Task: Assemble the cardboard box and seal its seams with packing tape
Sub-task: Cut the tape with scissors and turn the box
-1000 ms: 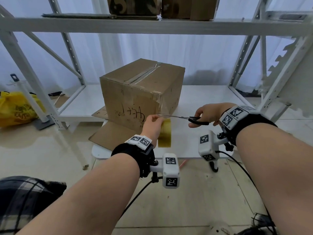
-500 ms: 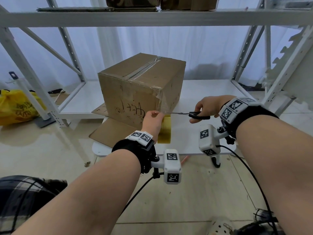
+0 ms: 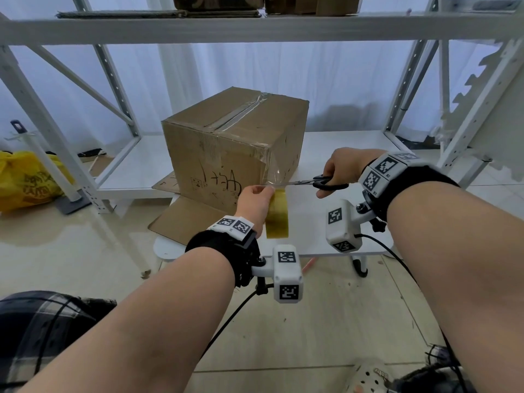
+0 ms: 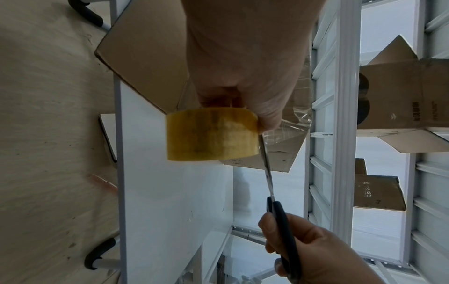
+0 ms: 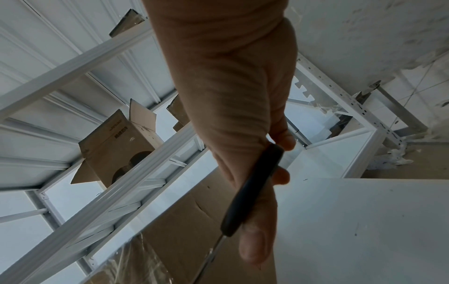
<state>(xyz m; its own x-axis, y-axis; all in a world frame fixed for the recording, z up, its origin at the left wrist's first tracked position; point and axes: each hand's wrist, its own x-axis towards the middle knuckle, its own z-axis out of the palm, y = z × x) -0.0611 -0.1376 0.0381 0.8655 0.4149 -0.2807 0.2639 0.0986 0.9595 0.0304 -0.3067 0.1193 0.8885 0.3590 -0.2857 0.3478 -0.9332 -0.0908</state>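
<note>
L hand [image 3: 253, 200] grips tape roll [image 3: 277, 215], R hand [image 3: 341, 168] grips scissors [image 3: 317, 182] at film by box [image 3: 226, 143]

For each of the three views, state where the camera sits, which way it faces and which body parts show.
Head: on the head, facing forward and down at the box; both forearms show.
Left wrist: along the left hand gripping the tape roll; right hand below.
Right wrist: along the right hand holding the scissors.
Shared: scissors, box, stretched tape.
</note>
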